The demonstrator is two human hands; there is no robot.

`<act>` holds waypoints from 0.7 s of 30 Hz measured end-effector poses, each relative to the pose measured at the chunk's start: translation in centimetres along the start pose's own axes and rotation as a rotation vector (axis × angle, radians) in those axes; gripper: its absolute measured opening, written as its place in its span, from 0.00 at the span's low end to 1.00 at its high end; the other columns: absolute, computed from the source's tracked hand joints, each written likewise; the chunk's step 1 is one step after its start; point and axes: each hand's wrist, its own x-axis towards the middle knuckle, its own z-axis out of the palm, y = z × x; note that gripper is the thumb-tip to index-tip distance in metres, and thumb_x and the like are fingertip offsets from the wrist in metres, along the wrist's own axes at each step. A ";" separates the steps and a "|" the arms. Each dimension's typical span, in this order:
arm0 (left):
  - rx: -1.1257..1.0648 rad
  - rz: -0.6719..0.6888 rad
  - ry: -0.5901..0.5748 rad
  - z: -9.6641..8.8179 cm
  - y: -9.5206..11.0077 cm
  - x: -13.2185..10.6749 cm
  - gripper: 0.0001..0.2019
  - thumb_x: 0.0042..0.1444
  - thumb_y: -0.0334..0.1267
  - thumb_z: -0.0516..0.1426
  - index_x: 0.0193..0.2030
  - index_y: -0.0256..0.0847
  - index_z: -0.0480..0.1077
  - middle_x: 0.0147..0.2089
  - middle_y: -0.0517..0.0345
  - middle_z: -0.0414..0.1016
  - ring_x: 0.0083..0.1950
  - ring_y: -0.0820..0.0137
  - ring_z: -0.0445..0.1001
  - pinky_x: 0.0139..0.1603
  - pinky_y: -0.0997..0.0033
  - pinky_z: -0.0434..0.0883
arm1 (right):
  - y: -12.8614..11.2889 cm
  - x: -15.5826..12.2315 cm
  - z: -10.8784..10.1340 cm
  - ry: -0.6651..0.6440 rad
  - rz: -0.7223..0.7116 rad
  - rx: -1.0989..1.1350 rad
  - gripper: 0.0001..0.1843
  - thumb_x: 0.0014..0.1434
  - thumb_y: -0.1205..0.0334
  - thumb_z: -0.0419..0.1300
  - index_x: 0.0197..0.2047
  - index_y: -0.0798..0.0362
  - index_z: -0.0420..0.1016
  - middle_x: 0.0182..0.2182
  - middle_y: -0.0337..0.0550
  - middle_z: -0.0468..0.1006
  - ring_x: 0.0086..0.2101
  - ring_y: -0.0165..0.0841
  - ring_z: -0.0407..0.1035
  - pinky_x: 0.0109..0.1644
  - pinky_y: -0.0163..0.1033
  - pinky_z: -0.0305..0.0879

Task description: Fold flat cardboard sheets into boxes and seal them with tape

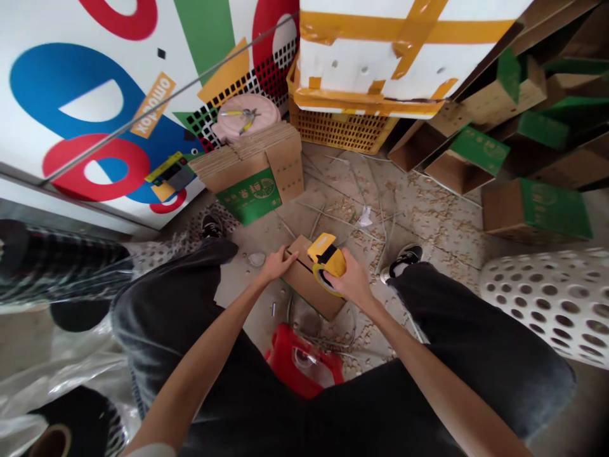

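Observation:
My right hand (354, 284) is shut on a yellow packing-tape dispenser (327, 261), whose tape roll sits low against the box. Under it lies a small brown cardboard box (309, 284), tilted on the floor between my knees. My left hand (277, 264) rests flat on the box's near edge, its fingers pressing the cardboard and holding nothing. The dispenser touches the top of the box, and the box's far side is partly hidden by my hands.
A stack of flattened cartons (252, 166) stands ahead, with a yellow plastic crate (339, 130) behind it. Several green-labelled cartons (535, 209) lie to the right. A red plastic stool (304, 362) sits below my hands, a white perforated basket (552, 298) at right. Wood shavings cover the floor.

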 end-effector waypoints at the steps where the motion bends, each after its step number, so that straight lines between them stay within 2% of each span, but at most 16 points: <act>1: -0.017 0.010 -0.003 0.2 -0.2 0.1 0.36 0.72 0.64 0.50 0.73 0.38 0.67 0.61 0.37 0.82 0.64 0.50 0.80 0.63 0.57 0.73 | 0.2 -0.1 -0.9 0.009 0.000 -0.012 0.18 0.50 0.48 0.64 0.38 0.45 0.63 0.28 0.39 0.76 0.30 0.41 0.72 0.34 0.39 0.59; 3: -0.045 0.032 0.009 0.5 -0.6 0.3 0.35 0.72 0.63 0.51 0.73 0.37 0.68 0.61 0.37 0.82 0.64 0.50 0.80 0.63 0.58 0.73 | 1.5 -0.5 -2.3 0.044 0.012 -0.042 0.19 0.49 0.47 0.66 0.39 0.45 0.64 0.27 0.39 0.75 0.29 0.41 0.72 0.33 0.40 0.60; 5: -0.063 0.056 0.041 0.8 -0.8 0.5 0.34 0.73 0.61 0.51 0.71 0.34 0.70 0.60 0.37 0.82 0.63 0.51 0.80 0.63 0.58 0.73 | 4.0 -1.1 -2.9 0.087 0.028 -0.063 0.21 0.48 0.46 0.67 0.39 0.45 0.65 0.27 0.39 0.75 0.29 0.41 0.71 0.34 0.41 0.61; 8: -0.058 0.090 0.075 1.0 -0.7 0.7 0.32 0.73 0.59 0.52 0.68 0.34 0.72 0.58 0.38 0.83 0.61 0.52 0.81 0.62 0.59 0.74 | 8.1 -2.0 -2.1 0.158 0.032 -0.063 0.23 0.50 0.45 0.68 0.41 0.46 0.66 0.28 0.38 0.75 0.29 0.41 0.70 0.35 0.42 0.62; 11: 0.000 0.095 0.078 1.2 -0.4 0.6 0.33 0.72 0.60 0.53 0.71 0.34 0.70 0.57 0.37 0.83 0.60 0.52 0.81 0.61 0.60 0.74 | 10.4 -2.5 -0.2 0.193 0.042 -0.049 0.22 0.50 0.45 0.68 0.41 0.46 0.66 0.26 0.36 0.73 0.29 0.39 0.68 0.34 0.41 0.61; 16: 0.143 0.057 0.060 1.5 -0.2 0.4 0.40 0.72 0.65 0.50 0.73 0.28 0.65 0.54 0.29 0.83 0.60 0.50 0.82 0.58 0.60 0.75 | 10.1 -2.5 1.5 0.251 0.053 -0.022 0.21 0.51 0.45 0.67 0.40 0.46 0.65 0.26 0.35 0.72 0.29 0.38 0.67 0.33 0.40 0.59; 21: 0.303 0.049 0.012 1.1 0.6 0.0 0.41 0.72 0.68 0.44 0.62 0.27 0.72 0.50 0.26 0.83 0.56 0.46 0.83 0.54 0.59 0.75 | 8.8 -2.3 1.5 0.231 0.058 -0.046 0.20 0.51 0.47 0.66 0.39 0.47 0.64 0.25 0.37 0.71 0.28 0.37 0.67 0.34 0.40 0.57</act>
